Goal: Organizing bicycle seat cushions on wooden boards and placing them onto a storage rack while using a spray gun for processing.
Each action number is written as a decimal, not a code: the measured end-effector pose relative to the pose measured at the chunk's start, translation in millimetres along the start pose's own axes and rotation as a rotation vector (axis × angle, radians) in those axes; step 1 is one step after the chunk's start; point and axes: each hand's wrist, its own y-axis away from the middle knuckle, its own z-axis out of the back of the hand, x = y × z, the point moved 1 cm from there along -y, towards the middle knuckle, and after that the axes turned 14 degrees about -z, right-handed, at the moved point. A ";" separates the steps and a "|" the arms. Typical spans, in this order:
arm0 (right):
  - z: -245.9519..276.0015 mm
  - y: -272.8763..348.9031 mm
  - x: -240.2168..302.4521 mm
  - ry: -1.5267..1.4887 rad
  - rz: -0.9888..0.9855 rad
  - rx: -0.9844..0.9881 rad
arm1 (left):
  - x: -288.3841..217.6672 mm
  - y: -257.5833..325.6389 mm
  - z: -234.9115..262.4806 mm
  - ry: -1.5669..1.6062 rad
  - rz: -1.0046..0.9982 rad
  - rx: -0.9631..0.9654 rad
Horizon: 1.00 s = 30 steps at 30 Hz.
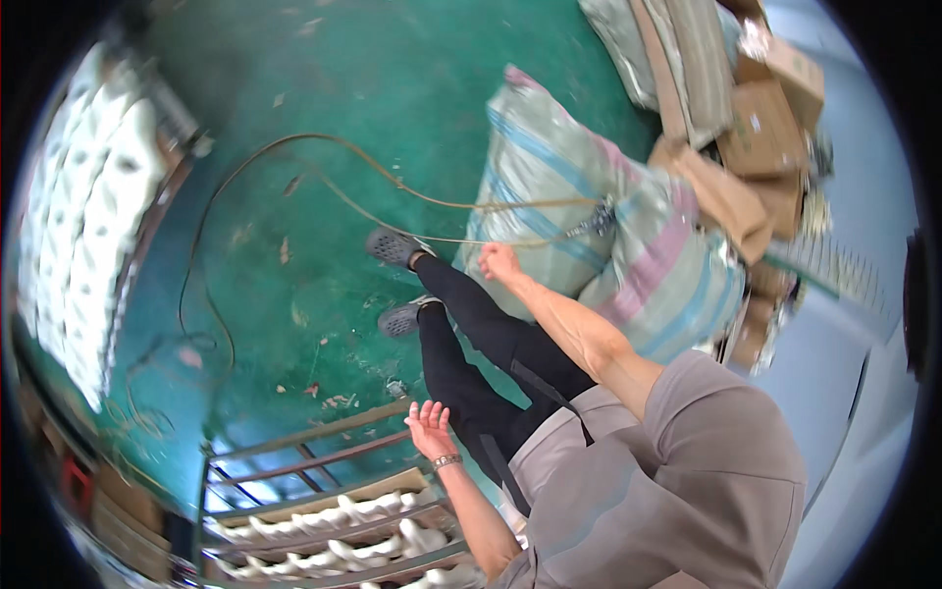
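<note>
My right hand is closed, its fingers curled in at the edge of a long tan cord. Whether anything is inside it is hidden. The cord loops across the floor and ends at a dark metallic piece on a large woven sack with blue and pink stripes. A second striped sack leans beside it. My left hand, with a watch on the wrist, hangs open and apart from things, fingers loosely spread. Below it, in the picture, is the end of a metal rack.
White moulded pieces lie in rows on the rack. A panel of similar white shapes stands at the left. Cardboard boxes and more sacks are piled at the upper right. Cord coils and scraps lie on the green floor.
</note>
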 end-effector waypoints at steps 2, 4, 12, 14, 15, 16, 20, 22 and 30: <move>48.7 -33.4 -16.9 -0.116 -0.094 -0.151 | -15.9 -14.1 -15.5 -0.128 0.034 0.044; 102.5 -65.8 -33.5 -0.187 -0.141 -0.549 | -28.7 -25.3 -23.0 -0.253 0.052 0.053; 280.1 -201.7 -71.9 -1.073 -0.280 -0.391 | -66.0 -63.1 -48.1 -0.677 0.137 0.048; 294.5 -235.2 -76.4 -1.067 -0.367 -0.248 | -75.2 -66.3 -52.9 -0.735 0.116 0.072; 299.0 -248.7 -81.3 -1.052 -0.474 -0.310 | -82.6 -69.7 -55.1 -0.775 0.115 0.080; 303.5 -252.6 -83.8 -1.049 -0.487 -0.322 | -87.7 -73.5 -58.2 -0.780 0.108 0.091; 299.1 -232.8 -80.4 -1.108 -0.405 -0.284 | -114.8 -82.4 -61.6 -0.776 0.071 0.070; 286.7 -196.8 -61.1 -1.221 -0.294 -0.255 | -130.0 -84.6 -60.0 -0.770 0.054 0.118; 136.2 63.6 64.9 -0.638 0.305 -0.667 | -209.2 -85.9 -31.0 -0.609 -0.139 0.240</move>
